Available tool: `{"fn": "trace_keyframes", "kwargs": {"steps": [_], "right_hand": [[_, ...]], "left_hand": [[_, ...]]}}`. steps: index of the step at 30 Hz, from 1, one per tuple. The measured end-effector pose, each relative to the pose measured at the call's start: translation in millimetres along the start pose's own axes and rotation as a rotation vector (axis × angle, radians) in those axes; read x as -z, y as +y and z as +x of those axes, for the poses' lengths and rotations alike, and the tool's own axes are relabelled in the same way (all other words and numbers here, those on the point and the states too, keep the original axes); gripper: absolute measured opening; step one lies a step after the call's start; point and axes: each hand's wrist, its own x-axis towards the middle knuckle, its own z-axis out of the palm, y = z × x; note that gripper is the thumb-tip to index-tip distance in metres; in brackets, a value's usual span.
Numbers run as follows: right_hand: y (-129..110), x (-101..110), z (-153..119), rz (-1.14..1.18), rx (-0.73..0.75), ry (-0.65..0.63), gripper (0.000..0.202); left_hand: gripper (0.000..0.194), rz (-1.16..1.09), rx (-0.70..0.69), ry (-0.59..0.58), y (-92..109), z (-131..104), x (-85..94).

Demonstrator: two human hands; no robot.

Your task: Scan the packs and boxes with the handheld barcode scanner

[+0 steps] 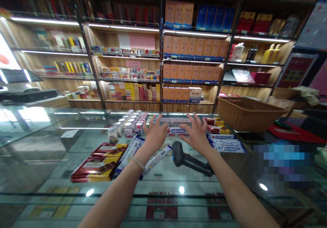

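My left hand (155, 134) and my right hand (196, 132) are raised over the glass counter. Between them a small blue-and-white packet (178, 130) is pinched at its two ends by thumbs and fingers, the other fingers spread upward. Just below my right hand lies a black handheld scanner (190, 160). A single long white-and-blue packet (157, 159) is near my left wrist. Further left are blue-and-white packets (129, 151) and red-and-yellow chocolate packs (99, 163). More blue-and-white packets (227, 144) and red-and-yellow packs (218, 126) lie right of my right hand.
Small white-lidded jars (127, 127) stand behind and left of my left hand. A brown wicker basket (251, 115) sits at the counter's right. Shelves with orange boxes (195, 47) line the back wall. A blurred patch covers the lower right.
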Motion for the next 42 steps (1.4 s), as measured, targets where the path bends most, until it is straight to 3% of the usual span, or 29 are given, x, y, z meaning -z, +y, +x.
{"fn": "trace_keyframes", "kwargs": {"steps": [12,18,25,42], "right_hand": [[-1.4,0.1,-1.0,0.055,-0.046,0.018,0.023],[-0.6,0.3,-2.8,0.072,-0.070,0.011,0.022],[-2.5,3.4,-2.5,0.072,-0.082,-0.034,0.021],[-0.5,1.8,-3.8,0.054,-0.047,-0.012,0.022]], "left_hand": [[0.021,0.003,-0.064,0.090,-0.3,-3.5,-0.9],[0.039,0.057,-0.219,0.174,-3.0,-7.8,2.1],[0.026,0.051,-0.206,0.184,-1.8,-8.5,1.9],[0.017,0.034,-0.189,0.165,-2.3,-8.5,1.4]]}}
